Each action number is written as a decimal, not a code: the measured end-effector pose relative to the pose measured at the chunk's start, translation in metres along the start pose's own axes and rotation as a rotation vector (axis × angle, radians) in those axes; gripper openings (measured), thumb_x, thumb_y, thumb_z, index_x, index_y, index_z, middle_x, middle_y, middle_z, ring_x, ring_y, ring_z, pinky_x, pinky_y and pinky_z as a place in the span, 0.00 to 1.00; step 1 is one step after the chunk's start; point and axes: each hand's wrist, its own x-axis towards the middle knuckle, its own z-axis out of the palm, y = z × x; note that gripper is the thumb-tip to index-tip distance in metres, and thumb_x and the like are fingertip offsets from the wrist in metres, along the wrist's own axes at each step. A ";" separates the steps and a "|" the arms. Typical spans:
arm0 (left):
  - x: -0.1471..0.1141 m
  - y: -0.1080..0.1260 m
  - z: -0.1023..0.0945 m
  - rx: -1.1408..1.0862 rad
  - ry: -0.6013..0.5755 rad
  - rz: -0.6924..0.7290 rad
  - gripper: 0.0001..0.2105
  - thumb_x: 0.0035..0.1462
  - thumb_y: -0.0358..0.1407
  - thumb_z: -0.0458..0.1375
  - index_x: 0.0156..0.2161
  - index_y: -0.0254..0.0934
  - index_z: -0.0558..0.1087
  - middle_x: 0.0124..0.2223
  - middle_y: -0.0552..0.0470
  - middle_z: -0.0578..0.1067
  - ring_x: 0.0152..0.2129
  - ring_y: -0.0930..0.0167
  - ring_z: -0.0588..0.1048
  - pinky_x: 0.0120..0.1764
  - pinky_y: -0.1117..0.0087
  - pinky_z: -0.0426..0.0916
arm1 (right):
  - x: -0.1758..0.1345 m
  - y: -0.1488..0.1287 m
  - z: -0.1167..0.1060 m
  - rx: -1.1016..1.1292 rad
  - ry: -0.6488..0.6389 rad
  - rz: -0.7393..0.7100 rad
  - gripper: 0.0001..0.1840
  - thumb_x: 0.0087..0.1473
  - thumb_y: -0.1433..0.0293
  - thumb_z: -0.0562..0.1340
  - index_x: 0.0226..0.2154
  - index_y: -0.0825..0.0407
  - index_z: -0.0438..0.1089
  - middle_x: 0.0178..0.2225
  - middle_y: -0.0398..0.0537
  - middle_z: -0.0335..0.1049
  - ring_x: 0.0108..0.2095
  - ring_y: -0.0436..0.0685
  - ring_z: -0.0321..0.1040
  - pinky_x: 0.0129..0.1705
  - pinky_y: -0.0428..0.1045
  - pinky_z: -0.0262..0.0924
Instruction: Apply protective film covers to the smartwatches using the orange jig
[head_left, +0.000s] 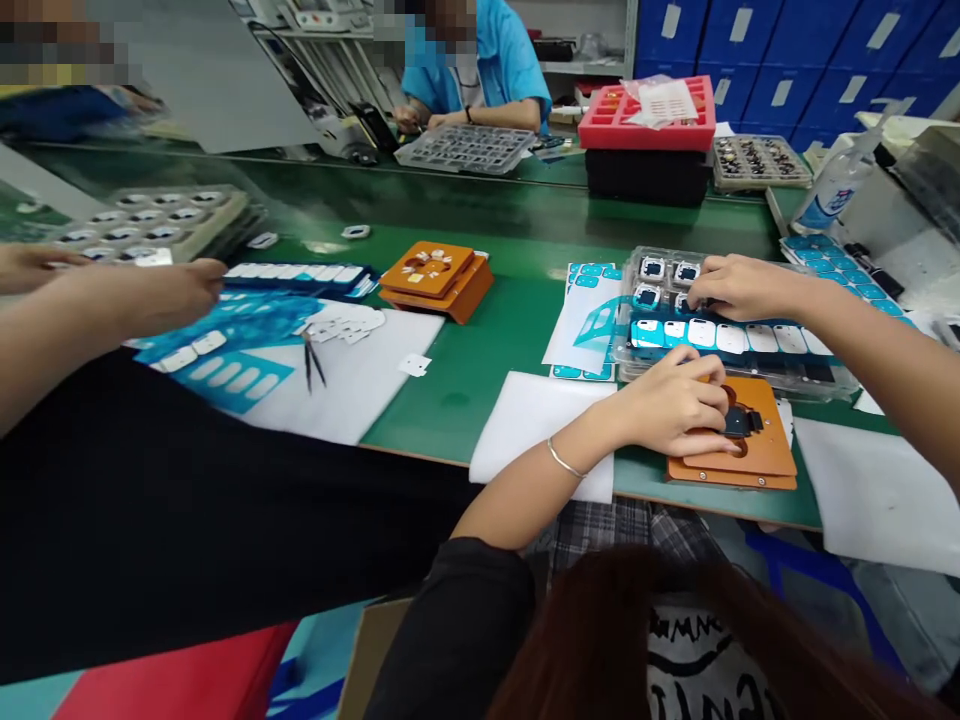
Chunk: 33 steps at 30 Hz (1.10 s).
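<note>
My left hand (679, 405) rests over an orange fixture (776, 455), its thumb and fingers closed about a black part (739, 422) seated between round cutouts. Further back, my right hand (739, 285) reaches into a clear plastic tray (626, 335) and pinches a square black-and-white part (681, 302), mostly covered by the fingers. Similar square parts, such as a white-framed one (652, 269), sit in nearby pockets. A blue strip of white square labels (701, 333) lies across the tray, in front of my right hand.
A white foam sheet (525, 420) lies left of my fixture, another (885, 490) right. A second orange fixture (427, 270) stands mid-table. A neighbour's hands (191, 285) work at left, near tweezers (313, 362). Across the table, a person in blue sits by a tray (465, 148).
</note>
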 end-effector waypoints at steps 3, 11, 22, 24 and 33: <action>0.001 0.000 -0.002 0.006 -0.009 0.000 0.20 0.67 0.47 0.51 0.34 0.37 0.80 0.39 0.50 0.82 0.44 0.63 0.71 0.45 0.59 0.54 | 0.010 0.002 -0.006 -0.129 -0.161 -0.138 0.14 0.51 0.80 0.57 0.37 0.49 0.72 0.31 0.46 0.75 0.37 0.59 0.64 0.32 0.51 0.52; -0.001 0.000 -0.002 -0.002 -0.015 -0.015 0.18 0.67 0.45 0.52 0.36 0.38 0.80 0.39 0.50 0.82 0.45 0.62 0.72 0.46 0.58 0.55 | -0.010 -0.016 -0.041 0.121 0.197 0.086 0.02 0.52 0.71 0.64 0.29 0.47 0.73 0.30 0.49 0.73 0.39 0.62 0.67 0.41 0.57 0.63; 0.003 0.003 0.001 -0.109 0.658 -0.227 0.12 0.54 0.41 0.68 0.40 0.37 0.75 0.35 0.51 0.81 0.32 0.70 0.74 0.38 0.67 0.68 | -0.091 -0.134 0.003 1.100 0.708 0.581 0.08 0.49 0.66 0.73 0.35 0.46 0.80 0.36 0.46 0.80 0.36 0.56 0.77 0.38 0.52 0.75; 0.004 0.004 0.001 -0.160 0.674 -0.307 0.13 0.53 0.41 0.68 0.39 0.37 0.75 0.34 0.51 0.81 0.30 0.71 0.75 0.36 0.68 0.69 | -0.086 -0.142 0.003 1.078 0.704 0.530 0.05 0.51 0.68 0.72 0.34 0.45 0.81 0.36 0.46 0.80 0.37 0.56 0.77 0.41 0.52 0.75; -0.003 0.004 -0.001 0.073 0.779 -0.106 0.07 0.58 0.28 0.64 0.41 0.41 0.76 0.38 0.52 0.81 0.34 0.71 0.74 0.36 0.68 0.70 | -0.072 -0.161 0.011 1.723 0.787 0.515 0.17 0.44 0.68 0.77 0.40 0.45 0.78 0.47 0.47 0.78 0.44 0.54 0.77 0.47 0.50 0.74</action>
